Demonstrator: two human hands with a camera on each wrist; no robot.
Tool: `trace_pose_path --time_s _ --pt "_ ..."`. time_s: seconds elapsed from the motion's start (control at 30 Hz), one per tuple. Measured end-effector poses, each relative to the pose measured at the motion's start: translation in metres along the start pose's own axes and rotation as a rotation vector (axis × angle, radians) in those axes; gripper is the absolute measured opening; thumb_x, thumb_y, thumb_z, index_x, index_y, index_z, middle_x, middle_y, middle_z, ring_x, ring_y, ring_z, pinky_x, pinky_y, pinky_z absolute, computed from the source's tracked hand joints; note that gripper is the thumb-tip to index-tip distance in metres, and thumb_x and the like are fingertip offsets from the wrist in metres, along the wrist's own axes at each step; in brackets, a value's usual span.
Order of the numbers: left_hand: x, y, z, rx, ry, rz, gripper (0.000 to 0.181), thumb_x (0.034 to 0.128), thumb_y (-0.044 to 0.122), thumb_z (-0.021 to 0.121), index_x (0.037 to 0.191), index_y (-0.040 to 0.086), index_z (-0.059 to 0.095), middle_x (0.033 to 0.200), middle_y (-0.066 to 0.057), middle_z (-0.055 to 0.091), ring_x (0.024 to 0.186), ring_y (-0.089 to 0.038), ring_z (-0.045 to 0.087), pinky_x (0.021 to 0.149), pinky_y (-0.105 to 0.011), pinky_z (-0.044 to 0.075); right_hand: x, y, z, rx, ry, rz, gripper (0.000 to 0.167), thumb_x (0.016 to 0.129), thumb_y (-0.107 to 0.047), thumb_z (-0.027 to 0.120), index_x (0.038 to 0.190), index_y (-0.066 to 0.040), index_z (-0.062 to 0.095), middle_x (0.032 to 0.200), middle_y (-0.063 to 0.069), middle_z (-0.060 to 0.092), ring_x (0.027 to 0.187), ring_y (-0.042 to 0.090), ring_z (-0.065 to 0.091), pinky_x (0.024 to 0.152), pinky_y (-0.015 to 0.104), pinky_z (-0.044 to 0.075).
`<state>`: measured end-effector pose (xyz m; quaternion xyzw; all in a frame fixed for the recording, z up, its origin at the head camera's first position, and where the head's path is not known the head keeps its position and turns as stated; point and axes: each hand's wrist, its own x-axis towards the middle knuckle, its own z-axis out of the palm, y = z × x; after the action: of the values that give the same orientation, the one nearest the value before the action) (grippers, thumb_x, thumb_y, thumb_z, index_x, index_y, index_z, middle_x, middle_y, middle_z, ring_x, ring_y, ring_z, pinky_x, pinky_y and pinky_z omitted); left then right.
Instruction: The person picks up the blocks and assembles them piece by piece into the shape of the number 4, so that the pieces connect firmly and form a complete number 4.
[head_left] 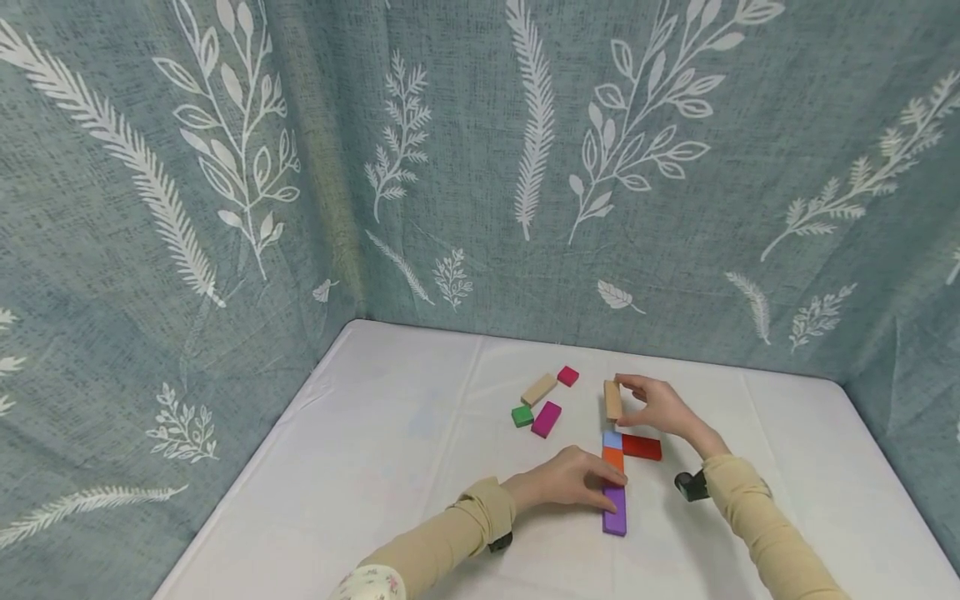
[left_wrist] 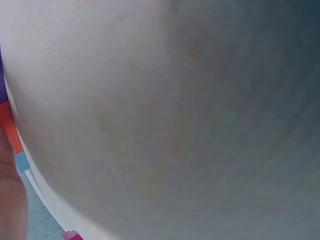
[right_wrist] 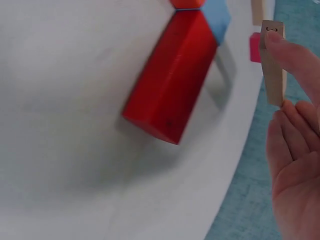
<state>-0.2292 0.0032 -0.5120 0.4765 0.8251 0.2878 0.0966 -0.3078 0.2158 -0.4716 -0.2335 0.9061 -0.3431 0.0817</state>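
My right hand pinches a plain wooden block between thumb and fingers, just beyond the far end of a row of blocks. In the right wrist view the same wooden block shows a small drawn mark near the thumb. The row has a light blue block, an orange block and a purple block. My left hand reaches over from the left, its fingers resting across the orange and purple blocks. A red block juts right from the row beside the blue one.
Left of the row lie a magenta block, a green block, another wooden block and a small crimson block. A patterned curtain rises behind the white table.
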Motion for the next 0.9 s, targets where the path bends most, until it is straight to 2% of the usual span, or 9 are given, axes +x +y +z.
trace_pose_path --time_s 0.23,0.6,0.9 --pt "0.000 -0.001 -0.001 0.002 0.011 0.014 0.039 0.0837 0.027 0.072 0.120 0.013 0.067 0.121 0.005 0.067 0.111 0.002 0.060 0.095 -0.006 0.039 -0.003 0.004 0.007 0.022 0.005 0.042 0.073 0.075 -0.009 0.078 0.136 0.009 0.043 0.138 0.029 0.047 0.126 0.045 0.047 0.101 0.051 0.042" --pt "0.000 -0.001 0.001 -0.016 -0.005 0.009 0.040 0.0845 0.028 0.071 0.122 0.013 0.065 0.122 0.005 0.067 0.112 0.003 0.059 0.096 -0.006 0.039 -0.002 0.012 0.017 -0.033 0.009 0.113 0.070 0.074 -0.012 0.080 0.133 0.008 0.047 0.135 0.028 0.050 0.123 0.044 0.050 0.099 0.049 0.045" --pt "-0.001 -0.005 0.004 0.003 0.013 0.022 0.040 0.0844 0.029 0.071 0.121 0.014 0.066 0.121 0.006 0.067 0.111 0.004 0.059 0.095 -0.006 0.039 0.000 0.013 0.017 -0.027 -0.019 0.087 0.070 0.075 -0.014 0.079 0.133 0.009 0.047 0.135 0.029 0.050 0.123 0.044 0.050 0.100 0.049 0.044"
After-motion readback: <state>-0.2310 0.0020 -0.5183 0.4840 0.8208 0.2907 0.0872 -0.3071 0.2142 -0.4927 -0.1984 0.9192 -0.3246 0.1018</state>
